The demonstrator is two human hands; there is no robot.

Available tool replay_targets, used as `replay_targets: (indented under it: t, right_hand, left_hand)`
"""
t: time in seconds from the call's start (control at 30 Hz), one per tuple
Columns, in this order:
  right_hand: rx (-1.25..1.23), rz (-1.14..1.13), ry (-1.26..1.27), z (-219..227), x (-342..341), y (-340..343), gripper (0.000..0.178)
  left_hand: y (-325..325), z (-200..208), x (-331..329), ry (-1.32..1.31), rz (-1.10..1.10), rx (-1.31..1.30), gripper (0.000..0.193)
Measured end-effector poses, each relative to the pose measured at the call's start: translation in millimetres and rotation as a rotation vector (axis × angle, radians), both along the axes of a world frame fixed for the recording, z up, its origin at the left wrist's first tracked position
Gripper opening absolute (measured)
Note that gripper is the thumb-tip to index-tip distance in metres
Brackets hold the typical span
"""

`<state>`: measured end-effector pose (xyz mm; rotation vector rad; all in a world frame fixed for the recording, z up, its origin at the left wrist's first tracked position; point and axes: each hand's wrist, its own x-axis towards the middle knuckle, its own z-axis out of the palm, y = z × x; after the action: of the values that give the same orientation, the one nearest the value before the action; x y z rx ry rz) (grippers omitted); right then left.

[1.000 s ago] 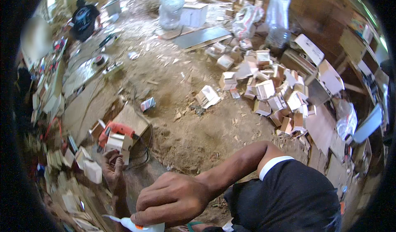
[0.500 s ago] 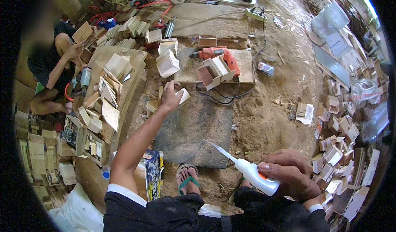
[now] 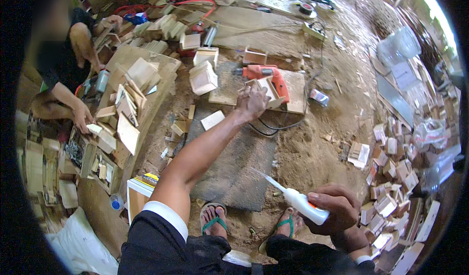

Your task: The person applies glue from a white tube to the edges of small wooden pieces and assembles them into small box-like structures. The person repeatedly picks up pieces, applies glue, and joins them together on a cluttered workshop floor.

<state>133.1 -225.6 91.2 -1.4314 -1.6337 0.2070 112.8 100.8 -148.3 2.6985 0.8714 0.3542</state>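
Across goes the left hand, off the pale panel to the small wooden box beside the orange drill; whether that grip has closed, can't tell. Right hand clasps the white bottle. Looks like a pick-up step, needing a clean hold.

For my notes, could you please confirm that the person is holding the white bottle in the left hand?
Not quite: in the head view, the white bottle is in the right hand, while the left hand is at a wooden box by the orange drill.
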Motion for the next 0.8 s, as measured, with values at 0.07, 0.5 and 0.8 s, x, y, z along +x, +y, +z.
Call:
replay_targets:
  t: [0.07,0.5,0.8]
  right_hand:
    - [0.048,-0.098,-0.034,-5,-2,-1,0.047]
    - [0.142,-0.210,-0.194,-1,-7,3,0.030]
    - [0.223,-0.224,-0.096,-16,8,45,0.033]
  left_hand:
    - [-3,-10,-16,-0.138,0.090,0.023,0.033]
    - [7,63,-160,-0.737,0.309,-1.505,0.055]
    - [-80,181,-174,-0.789,0.117,-1.453,0.056]
